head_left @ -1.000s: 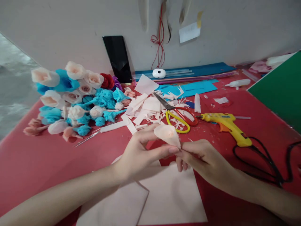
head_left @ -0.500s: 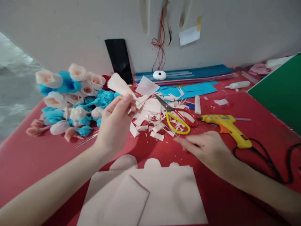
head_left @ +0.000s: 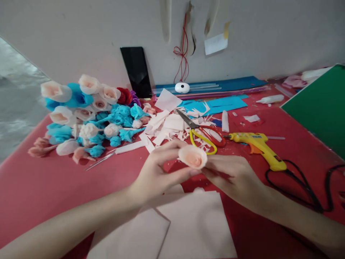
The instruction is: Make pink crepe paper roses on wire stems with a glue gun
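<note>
Two hands are meeting over the middle of the red table [head_left: 40,187], pinching a small rolled paper rose [head_left: 193,157] between them: the left hand [head_left: 159,172] is curling its thumb and forefinger around the bud's near side, and the right hand [head_left: 231,176] is closing on its base from three o'clock. The roll looks loose to me, so any slackening of either pinch is likely to let the petals spring open or the bud drop among the scraps. Directly below, at six o'clock, pale pink sheets [head_left: 194,226] are lying under the wrists, and a sliding forearm could crease them. At twelve o'clock, scissors [head_left: 202,133] are lying open in a heap of paper offcuts [head_left: 164,126], blades toward the wall. At two o'clock a yellow glue gun [head_left: 258,144] is resting with its black cord [head_left: 296,187] looping near the right forearm, which could snag it. At ten o'clock, finished paper flowers [head_left: 88,115] are piled together.
</note>
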Demonstrator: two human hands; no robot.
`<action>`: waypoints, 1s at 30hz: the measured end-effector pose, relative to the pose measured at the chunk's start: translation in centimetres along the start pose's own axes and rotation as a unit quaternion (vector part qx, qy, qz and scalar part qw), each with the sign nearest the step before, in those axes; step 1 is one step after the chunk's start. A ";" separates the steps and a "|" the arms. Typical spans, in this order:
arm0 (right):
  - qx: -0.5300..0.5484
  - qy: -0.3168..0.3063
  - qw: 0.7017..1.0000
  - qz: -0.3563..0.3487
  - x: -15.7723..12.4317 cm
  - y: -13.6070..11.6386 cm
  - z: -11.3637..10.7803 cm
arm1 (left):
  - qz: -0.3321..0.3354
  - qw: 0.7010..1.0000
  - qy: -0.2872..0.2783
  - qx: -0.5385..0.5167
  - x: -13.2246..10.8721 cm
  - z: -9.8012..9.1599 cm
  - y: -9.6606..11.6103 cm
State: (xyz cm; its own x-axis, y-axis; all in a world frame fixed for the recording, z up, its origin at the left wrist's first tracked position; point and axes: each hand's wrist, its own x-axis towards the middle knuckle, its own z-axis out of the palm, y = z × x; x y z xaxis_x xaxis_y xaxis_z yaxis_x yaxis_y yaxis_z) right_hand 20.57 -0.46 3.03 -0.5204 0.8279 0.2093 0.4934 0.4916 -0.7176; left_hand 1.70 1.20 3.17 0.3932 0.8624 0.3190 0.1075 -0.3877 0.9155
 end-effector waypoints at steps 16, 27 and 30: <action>0.046 0.002 0.999 -0.029 -0.2 0.8 1.3 | 0.207 0.964 -0.015 0.167 -0.2 0.2 -0.4; 0.030 0.013 0.997 -0.077 0.1 0.7 1.1 | 0.232 0.944 -0.018 0.235 -0.3 0.6 -0.3; 0.030 0.014 0.997 -0.070 -0.1 0.8 1.1 | 0.238 0.935 -0.007 0.262 -0.3 0.7 -0.1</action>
State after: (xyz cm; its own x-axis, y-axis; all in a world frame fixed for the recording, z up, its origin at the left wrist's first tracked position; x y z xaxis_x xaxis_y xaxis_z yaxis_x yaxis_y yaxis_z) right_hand 20.27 -0.49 1.75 -0.5607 0.7602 0.3282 0.3746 0.5864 -0.7182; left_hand 2.20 0.75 2.78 0.5224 0.5477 0.6535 0.3479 -0.8367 0.4231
